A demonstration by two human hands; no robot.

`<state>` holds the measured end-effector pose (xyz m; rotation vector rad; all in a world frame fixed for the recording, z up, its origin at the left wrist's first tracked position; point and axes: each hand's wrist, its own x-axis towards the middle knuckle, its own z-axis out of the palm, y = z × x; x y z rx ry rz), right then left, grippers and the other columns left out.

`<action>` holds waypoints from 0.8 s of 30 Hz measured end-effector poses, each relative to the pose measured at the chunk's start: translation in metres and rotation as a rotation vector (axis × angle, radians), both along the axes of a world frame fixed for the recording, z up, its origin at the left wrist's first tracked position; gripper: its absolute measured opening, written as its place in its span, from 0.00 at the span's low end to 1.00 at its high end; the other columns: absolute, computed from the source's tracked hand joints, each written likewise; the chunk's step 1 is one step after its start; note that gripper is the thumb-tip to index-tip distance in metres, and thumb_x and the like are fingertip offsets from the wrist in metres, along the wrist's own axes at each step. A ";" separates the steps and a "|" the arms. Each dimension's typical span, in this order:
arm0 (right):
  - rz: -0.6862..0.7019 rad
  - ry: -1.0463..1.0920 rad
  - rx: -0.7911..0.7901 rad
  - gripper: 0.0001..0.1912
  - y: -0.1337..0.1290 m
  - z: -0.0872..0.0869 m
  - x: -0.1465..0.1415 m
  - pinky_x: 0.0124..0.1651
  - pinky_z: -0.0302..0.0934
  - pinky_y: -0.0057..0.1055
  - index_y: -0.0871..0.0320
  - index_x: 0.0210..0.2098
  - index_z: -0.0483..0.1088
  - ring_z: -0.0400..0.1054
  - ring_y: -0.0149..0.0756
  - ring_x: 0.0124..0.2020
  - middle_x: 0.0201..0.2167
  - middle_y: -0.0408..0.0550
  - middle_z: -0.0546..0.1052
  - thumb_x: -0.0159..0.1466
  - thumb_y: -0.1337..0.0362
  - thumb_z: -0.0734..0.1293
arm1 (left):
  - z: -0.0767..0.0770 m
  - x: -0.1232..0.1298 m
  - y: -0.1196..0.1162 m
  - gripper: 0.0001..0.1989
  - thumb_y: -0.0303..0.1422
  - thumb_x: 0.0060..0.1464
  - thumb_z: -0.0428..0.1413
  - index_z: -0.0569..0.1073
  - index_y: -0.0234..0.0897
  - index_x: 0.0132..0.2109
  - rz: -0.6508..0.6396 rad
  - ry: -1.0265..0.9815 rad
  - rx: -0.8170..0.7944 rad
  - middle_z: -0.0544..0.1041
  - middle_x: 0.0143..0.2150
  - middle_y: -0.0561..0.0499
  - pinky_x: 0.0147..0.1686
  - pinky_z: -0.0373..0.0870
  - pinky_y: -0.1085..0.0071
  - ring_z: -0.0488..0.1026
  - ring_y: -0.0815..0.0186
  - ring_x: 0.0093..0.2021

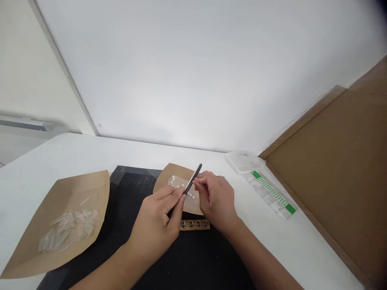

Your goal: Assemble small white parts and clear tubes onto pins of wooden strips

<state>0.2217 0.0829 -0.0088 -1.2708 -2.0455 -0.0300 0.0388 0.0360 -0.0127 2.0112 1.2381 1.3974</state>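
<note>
My left hand (159,219) is closed, its thumb and fingertips pinching the lower end of a slim black bar with a white face (192,179). The bar tilts up to the right. Fingers of my right hand (219,199) are pinched together at the bar's right side; whatever they hold, if anything, is too small to make out. Behind the hands, a brown paper tray (172,169) holds a clear bag with small white pieces (179,185). Below them lies a brown strip with several small dark round parts (194,225), partly hidden by my left hand.
A black mat (127,205) covers part of the white table (87,149). At left, a larger paper tray (72,187) holds clear plastic pieces (71,225). A translucent container (243,161) and a clear case with a green label (273,193) lie right, beside a cardboard box (332,169).
</note>
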 end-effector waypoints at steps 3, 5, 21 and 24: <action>-0.014 0.025 0.032 0.10 0.000 0.000 0.000 0.38 0.56 0.34 0.53 0.36 0.65 0.72 0.38 0.31 0.34 0.45 0.81 0.76 0.63 0.60 | -0.001 0.001 0.000 0.12 0.29 0.68 0.55 0.83 0.37 0.49 0.004 0.002 -0.021 0.77 0.33 0.50 0.27 0.73 0.74 0.75 0.68 0.27; 0.054 -0.007 0.016 0.09 0.001 0.000 -0.001 0.39 0.57 0.34 0.53 0.36 0.65 0.73 0.39 0.33 0.34 0.45 0.81 0.75 0.64 0.61 | -0.003 0.001 0.000 0.12 0.29 0.68 0.55 0.84 0.36 0.47 0.007 0.010 -0.024 0.78 0.33 0.49 0.28 0.74 0.73 0.75 0.68 0.27; 0.098 -0.084 -0.010 0.11 0.003 0.000 0.005 0.38 0.52 0.35 0.54 0.34 0.64 0.71 0.37 0.30 0.30 0.43 0.79 0.75 0.65 0.61 | -0.006 0.000 0.005 0.12 0.28 0.67 0.56 0.84 0.36 0.49 0.007 0.028 0.053 0.81 0.35 0.47 0.33 0.77 0.71 0.78 0.66 0.31; 0.085 -0.089 0.016 0.10 0.002 0.003 0.006 0.38 0.51 0.35 0.55 0.35 0.65 0.71 0.36 0.30 0.30 0.42 0.79 0.74 0.66 0.62 | -0.005 0.000 0.004 0.12 0.26 0.67 0.55 0.83 0.37 0.50 0.007 0.047 0.082 0.82 0.38 0.46 0.37 0.79 0.69 0.80 0.65 0.34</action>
